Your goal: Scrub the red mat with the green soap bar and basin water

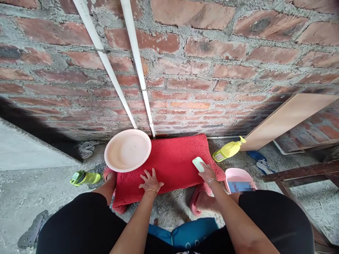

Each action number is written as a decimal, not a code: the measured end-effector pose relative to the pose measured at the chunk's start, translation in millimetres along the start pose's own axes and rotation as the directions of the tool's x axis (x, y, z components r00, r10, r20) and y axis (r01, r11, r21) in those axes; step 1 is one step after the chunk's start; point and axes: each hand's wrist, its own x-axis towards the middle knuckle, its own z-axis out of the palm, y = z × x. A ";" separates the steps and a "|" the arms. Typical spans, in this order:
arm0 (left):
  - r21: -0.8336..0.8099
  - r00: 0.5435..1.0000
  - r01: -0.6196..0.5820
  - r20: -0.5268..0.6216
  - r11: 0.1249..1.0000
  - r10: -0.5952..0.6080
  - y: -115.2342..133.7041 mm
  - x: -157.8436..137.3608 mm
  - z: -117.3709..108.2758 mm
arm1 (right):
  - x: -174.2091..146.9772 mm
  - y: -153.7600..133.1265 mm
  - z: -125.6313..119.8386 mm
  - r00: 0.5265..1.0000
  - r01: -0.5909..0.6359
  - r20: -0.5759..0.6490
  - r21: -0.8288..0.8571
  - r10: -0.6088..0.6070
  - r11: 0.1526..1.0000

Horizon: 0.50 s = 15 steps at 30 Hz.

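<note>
Close below the brick wall (196, 72), a red mat (172, 158) lies spread; step in hand looks like rubbing it. Right hand (208, 174), at the mat's right part, curls its fingers over a pale-green block (197, 163) (brush or soap, cannot tell). Left hand (152, 182), by the mat's near edge: fingers fanned wide, holding nothing. Next stroke would call for left-palm bracing, even pressure. Mat: rough-piled border, smoother middle, near-left corner drooping.

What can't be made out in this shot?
Head view:
Pale green block: near end hidden by the right hand.
Underneath the red cloth: hidden by the cloth.
Pink tub contents: pixelated.
Yellow bottle label: too small to read.
Wooden frame: cut off by the right edge.
</note>
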 end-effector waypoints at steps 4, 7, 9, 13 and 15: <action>-0.009 0.999 0.037 -0.003 0.999 -0.037 0.2 -1.7 0.6 | -3.7 42.0 1.0 0.964 -0.209 -0.129 0.177 0.233 0.962; -0.025 0.998 0.054 0.012 0.998 -0.054 -0.5 -0.4 4.1 | -6.3 21.3 16.1 0.973 -0.094 -0.181 0.248 0.141 0.964; -0.018 0.999 0.050 0.012 0.999 -0.050 -0.7 2.0 8.4 | -8.6 -12.2 29.8 0.986 0.075 -0.164 0.252 -0.034 0.965; 0.023 0.998 0.057 -0.040 0.998 -0.056 0.4 6.8 16.7 | -10.1 -79.0 45.5 0.955 0.292 0.010 0.127 -0.295 0.948; 0.031 0.997 0.059 -0.060 0.998 -0.057 1.6 7.9 19.1 | -6.5 -90.1 42.3 0.940 0.325 0.089 0.059 -0.330 0.944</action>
